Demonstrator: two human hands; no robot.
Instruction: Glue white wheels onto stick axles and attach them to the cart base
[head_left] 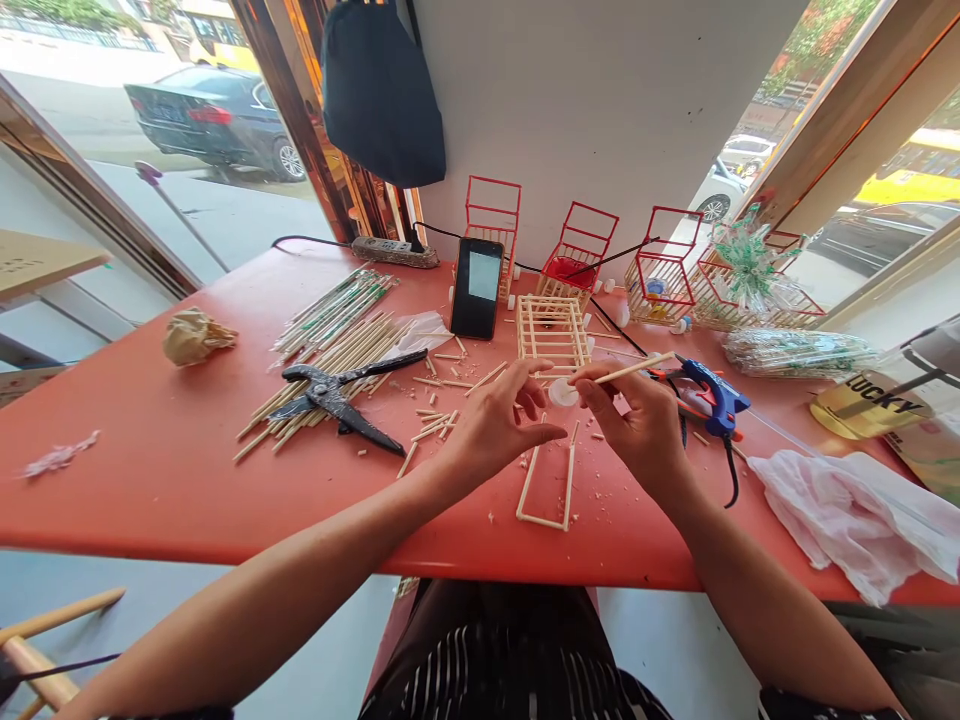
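My right hand [634, 410] pinches a thin wooden stick [637, 367] that slants up to the right. At the stick's lower left end is a small round whitish cap [562, 393]; how the two are joined I cannot make out. Beside the cap, my left hand [510, 410] is held with thumb and fingers apart, gripping nothing I can see. Below both hands a narrow rectangular stick frame [544, 523] lies on the red table [300, 510]. Just beyond them stands a larger lattice of sticks [555, 325].
Black-handled pliers [330, 400] rest by a pile of sticks [360, 350]. A phone [478, 290] stands upright in the middle. At right are a blue glue gun [712, 395], a white cloth [847, 510] and a cup [862, 400]. Several red-trimmed stick models, including one chair-shaped [664, 265], line the wall.
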